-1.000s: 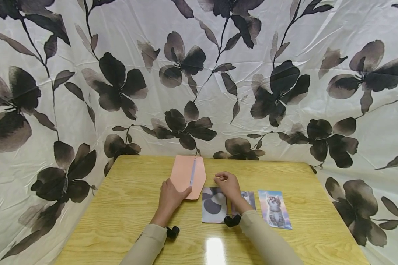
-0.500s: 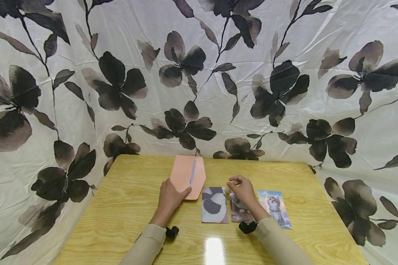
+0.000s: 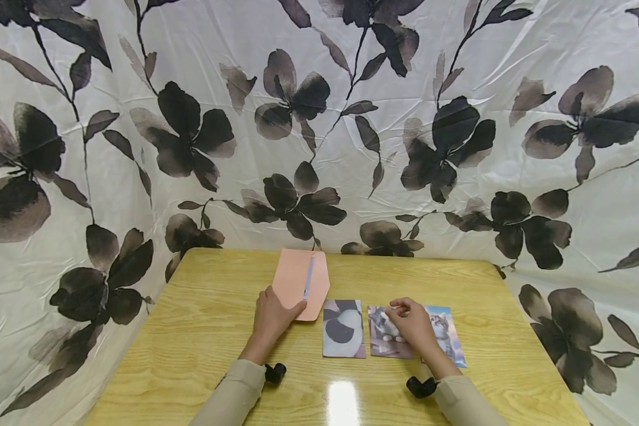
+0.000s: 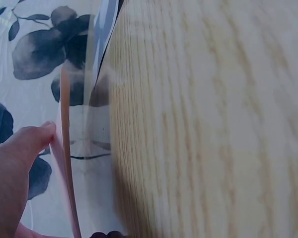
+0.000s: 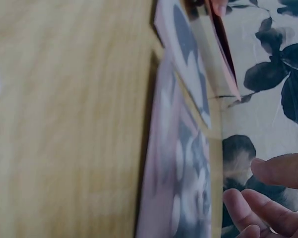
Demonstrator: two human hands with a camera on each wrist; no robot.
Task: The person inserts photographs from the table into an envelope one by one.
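Observation:
A pink envelope (image 3: pixel 293 275) with a narrow bluish strip is at the table's far side. My left hand (image 3: pixel 271 316) grips its near end, the thumb lying over the face; in the left wrist view that thumb presses on the envelope (image 4: pixel 64 148), seen edge-on. Three picture cards lie in a row to its right: a grey-and-white card (image 3: pixel 344 331), a kitten card (image 3: pixel 382 343) with pinkish tones, and a tabby kitten card (image 3: pixel 444 328) on a pastel sky. Over the latter two hovers my right hand (image 3: pixel 415 325), fingers loosely bent, nothing in them, partly hiding both.
The yellow wooden table (image 3: pixel 202 355) ends at the back against a white curtain (image 3: pixel 383 195) with dark flowers, which also rises at both sides. A bright light reflection shows on the table near the front. Dark cameras are strapped to both wrists.
My right hand has moved rightward, from beside the envelope across the grey-and-white card to the two kitten cards. My left hand and the envelope have stayed in place.

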